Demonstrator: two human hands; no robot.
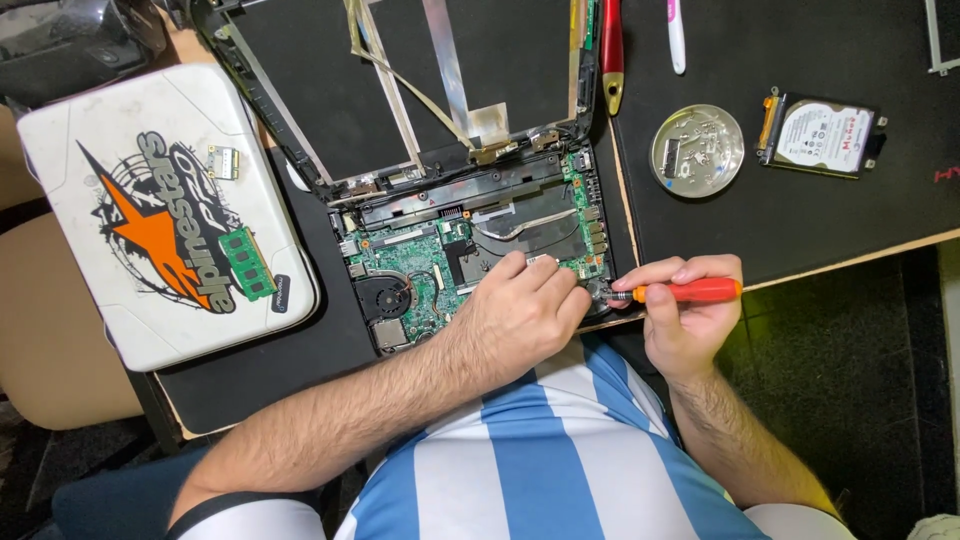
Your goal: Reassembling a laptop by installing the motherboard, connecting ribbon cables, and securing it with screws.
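An opened laptop base [420, 255] lies in front of me with its green circuit board, fan and heat pipe exposed. My left hand [515, 315] rests on the board's near right part, fingers curled against it. My right hand [685, 315] grips a screwdriver with an orange handle [690, 291], held level, its tip pointing left at the board's near right corner beside my left fingers. The tip itself is hidden between my hands.
The stripped screen lid [400, 70] with loose ribbon cables stands behind the board. A white laptop cover [150, 210] with a memory stick [246, 263] lies left. On the black mat at right sit a round metal dish of screws [697, 150], a hard drive [822, 135] and a red tool [612, 50].
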